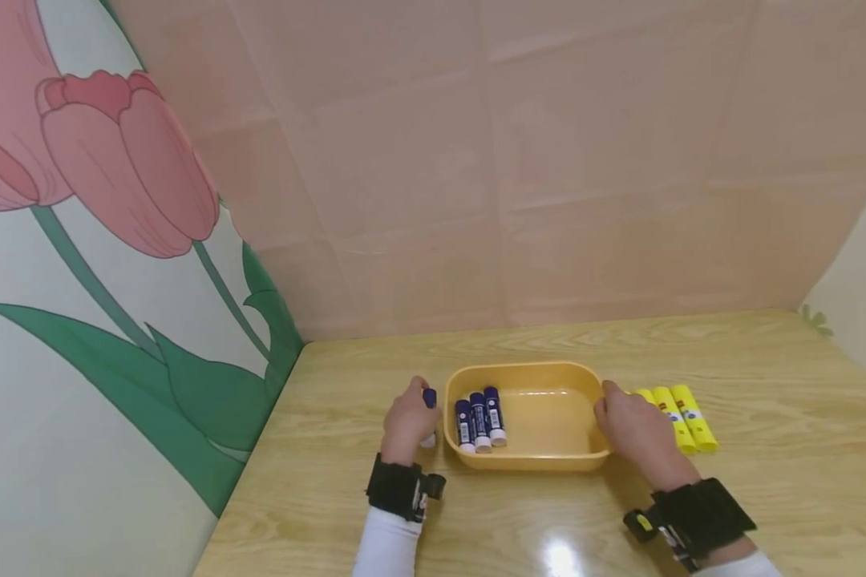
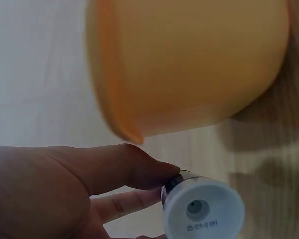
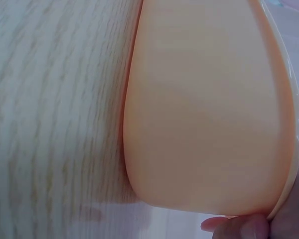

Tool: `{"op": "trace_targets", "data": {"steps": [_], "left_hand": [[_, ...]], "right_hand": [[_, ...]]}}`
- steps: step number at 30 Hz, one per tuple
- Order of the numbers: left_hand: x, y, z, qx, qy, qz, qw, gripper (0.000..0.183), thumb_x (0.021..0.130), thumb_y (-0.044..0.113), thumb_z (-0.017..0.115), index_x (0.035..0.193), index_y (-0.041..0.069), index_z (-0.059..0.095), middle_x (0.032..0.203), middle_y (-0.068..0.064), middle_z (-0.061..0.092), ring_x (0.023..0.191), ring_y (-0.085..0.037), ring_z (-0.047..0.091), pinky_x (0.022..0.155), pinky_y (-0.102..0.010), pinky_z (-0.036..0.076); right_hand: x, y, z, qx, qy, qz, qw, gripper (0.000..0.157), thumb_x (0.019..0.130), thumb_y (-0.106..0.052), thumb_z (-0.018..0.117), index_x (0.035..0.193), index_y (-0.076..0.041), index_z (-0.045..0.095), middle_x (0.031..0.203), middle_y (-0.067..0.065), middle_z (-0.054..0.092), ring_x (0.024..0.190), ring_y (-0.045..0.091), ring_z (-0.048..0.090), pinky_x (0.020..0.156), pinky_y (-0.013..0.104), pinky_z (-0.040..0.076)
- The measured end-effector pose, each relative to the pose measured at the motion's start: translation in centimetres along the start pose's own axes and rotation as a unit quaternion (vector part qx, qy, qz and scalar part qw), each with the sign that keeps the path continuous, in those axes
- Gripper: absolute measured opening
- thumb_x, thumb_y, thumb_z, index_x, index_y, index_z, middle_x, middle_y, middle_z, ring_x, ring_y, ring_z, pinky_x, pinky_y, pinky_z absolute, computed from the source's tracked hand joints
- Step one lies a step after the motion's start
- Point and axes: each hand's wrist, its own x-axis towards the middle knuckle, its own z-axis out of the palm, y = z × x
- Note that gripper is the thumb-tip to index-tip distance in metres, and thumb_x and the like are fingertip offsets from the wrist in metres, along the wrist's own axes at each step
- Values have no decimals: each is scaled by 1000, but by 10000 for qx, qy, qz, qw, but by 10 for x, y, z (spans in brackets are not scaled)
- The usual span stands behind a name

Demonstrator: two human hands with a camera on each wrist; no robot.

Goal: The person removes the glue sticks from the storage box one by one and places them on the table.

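My left hand (image 1: 409, 415) pinches a glue stick (image 1: 430, 397) with a navy cap, just left of the orange-yellow plastic basket (image 1: 527, 462). In the left wrist view, the white base of this glue stick (image 2: 209, 214) faces the camera, with the thumb against its side and the basket wall (image 2: 199, 59) close above. Three navy-and-white glue sticks (image 1: 479, 421) lie side by side in the basket's left part. At the opposite end, my right hand (image 1: 638, 433) grips the basket's right rim; in the right wrist view, its fingertips (image 3: 246, 228) curl at the rim's corner.
Yellow glue sticks (image 1: 695, 418) lie in a row on the wooden table (image 1: 317, 489), right beside my right hand and partly behind it. A pinkish-brown covering (image 1: 491, 176) rises behind the table, and a wall with painted tulips (image 1: 130, 160) stands at left.
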Motion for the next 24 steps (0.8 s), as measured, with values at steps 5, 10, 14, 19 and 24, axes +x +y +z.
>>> {"op": "trace_targets", "data": {"steps": [5,10,14,19,24], "left_hand": [[3,-4,6,95,-29,-93,9999,38,93,19,66,129,12,55,111,-17,67,82,-27,60,67,-39,49],[7,-9,12,266,28,-52,9996,40,90,18,67,128,11,55,112,-19,68,88,-31,63,74,-45,50],[9,-12,16,401,45,10,9992,40,90,18,67,127,12,55,110,-19,68,89,-32,64,76,-47,49],[10,-12,17,434,38,12,9991,42,90,20,68,129,12,55,109,-21,67,89,-33,63,76,-49,49],[10,-11,16,428,5,-77,9991,46,91,21,68,134,13,53,113,-24,63,96,-36,61,80,-51,49]], "right_hand": [[-1,-2,0,-3,-11,-12,10000,45,103,-18,42,134,15,39,77,14,52,61,23,50,51,31,40],[-1,-3,0,19,-49,17,10000,47,103,-18,42,137,15,37,78,14,52,61,23,50,52,31,40],[-1,-3,-1,-2,-31,-9,10000,48,103,-18,41,137,15,37,77,14,53,60,23,50,51,31,40],[-1,-3,-1,-9,0,-31,10000,47,103,-18,42,136,15,38,76,13,53,60,22,50,51,31,40],[-2,-2,-1,-31,14,-28,10000,46,103,-18,42,134,16,38,76,13,52,60,23,50,51,31,40]]}}
